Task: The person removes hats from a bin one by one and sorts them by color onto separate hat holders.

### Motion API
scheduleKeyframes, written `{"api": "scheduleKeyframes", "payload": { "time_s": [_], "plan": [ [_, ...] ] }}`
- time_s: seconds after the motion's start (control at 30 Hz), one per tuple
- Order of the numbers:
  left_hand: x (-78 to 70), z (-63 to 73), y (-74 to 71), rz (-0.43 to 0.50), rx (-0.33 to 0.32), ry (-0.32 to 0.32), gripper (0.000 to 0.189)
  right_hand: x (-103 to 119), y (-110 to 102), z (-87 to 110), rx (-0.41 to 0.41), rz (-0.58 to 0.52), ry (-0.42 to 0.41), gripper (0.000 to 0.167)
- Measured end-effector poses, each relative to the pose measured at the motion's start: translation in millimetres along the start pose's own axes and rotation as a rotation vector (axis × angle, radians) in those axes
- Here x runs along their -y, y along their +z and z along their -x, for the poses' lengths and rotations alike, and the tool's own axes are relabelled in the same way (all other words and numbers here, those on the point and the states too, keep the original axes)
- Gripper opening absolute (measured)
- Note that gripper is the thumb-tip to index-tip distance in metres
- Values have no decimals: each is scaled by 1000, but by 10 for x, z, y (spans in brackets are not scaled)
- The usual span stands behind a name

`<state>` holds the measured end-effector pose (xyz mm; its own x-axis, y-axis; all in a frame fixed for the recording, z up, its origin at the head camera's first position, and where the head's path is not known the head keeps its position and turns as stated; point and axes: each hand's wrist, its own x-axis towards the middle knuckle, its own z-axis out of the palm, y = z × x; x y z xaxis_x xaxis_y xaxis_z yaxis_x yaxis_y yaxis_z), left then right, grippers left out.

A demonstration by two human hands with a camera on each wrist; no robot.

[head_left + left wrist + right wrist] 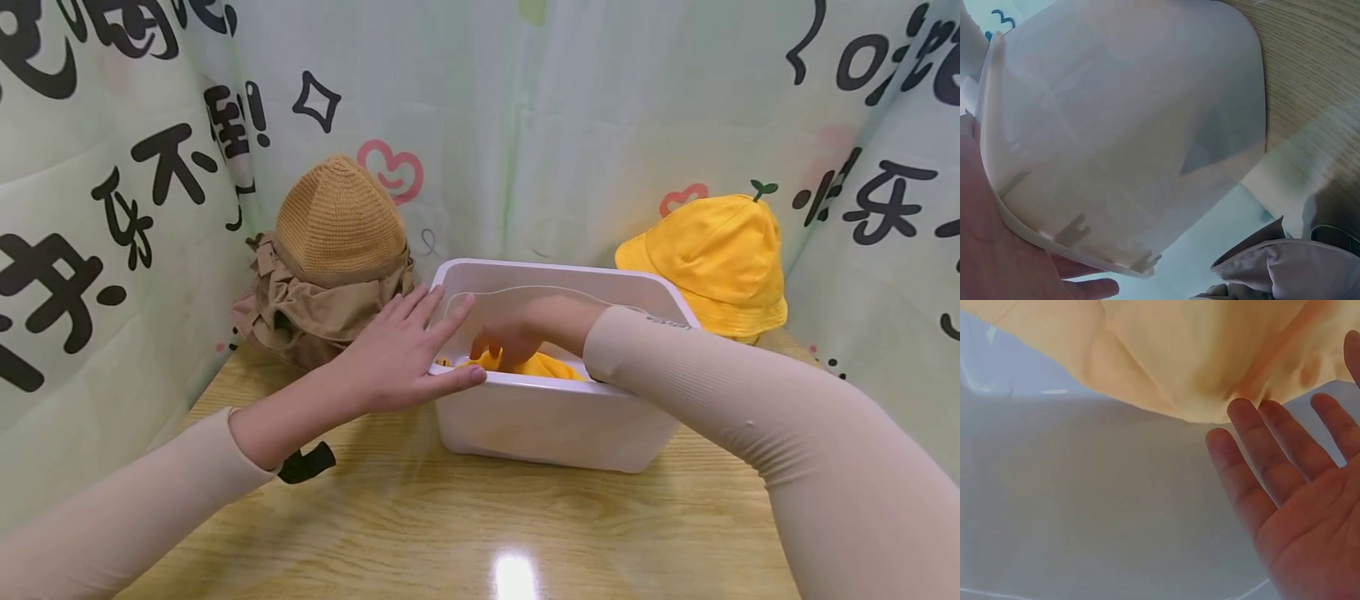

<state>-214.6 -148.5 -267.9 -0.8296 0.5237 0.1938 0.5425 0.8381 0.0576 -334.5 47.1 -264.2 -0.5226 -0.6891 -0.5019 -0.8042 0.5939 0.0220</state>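
A white plastic bin [555,427] stands on the table, with yellow fabric [553,367] inside it, mostly hidden by the front wall. My left hand [408,354] rests at the bin's left front corner, fingers extended along the left rim. In the left wrist view, that hand [988,234] lies against the rim of the bin [1122,125]. Reaching down into the bin is my right hand [517,332], beside the fabric. In the right wrist view, the right hand [1310,494] has its fingers fairly straight and spread, their tips at the edge of the yellow fabric [1172,356].
At the left back, a woven tan hat [341,217] sits on top of crumpled brown fabric hats [322,317]. A yellow bucket hat [712,258] with a green sprout stands right of the bin. A dark strap [307,463] lies under the left forearm. Printed curtains surround the wooden table [420,517].
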Motion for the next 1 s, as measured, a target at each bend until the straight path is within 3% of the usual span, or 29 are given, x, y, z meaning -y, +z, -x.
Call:
{"api": "scheduleKeyframes", "payload": {
  "time_s": [0.13,0.37,0.73,1.0],
  "plan": [
    [-1,-6,2,-6,3,2,92,-15,9,-10,19,25,1,55],
    [3,-5,-3,-6,7,1,92,-60,15,-24,-87,30,38,59],
    [3,-1,5,-12,-2,2,92,-214,158,-225,-34,33,123,50],
    [5,-5,16,-11,-2,2,92,-270,162,-244,17,57,151,30]
  ]
}}
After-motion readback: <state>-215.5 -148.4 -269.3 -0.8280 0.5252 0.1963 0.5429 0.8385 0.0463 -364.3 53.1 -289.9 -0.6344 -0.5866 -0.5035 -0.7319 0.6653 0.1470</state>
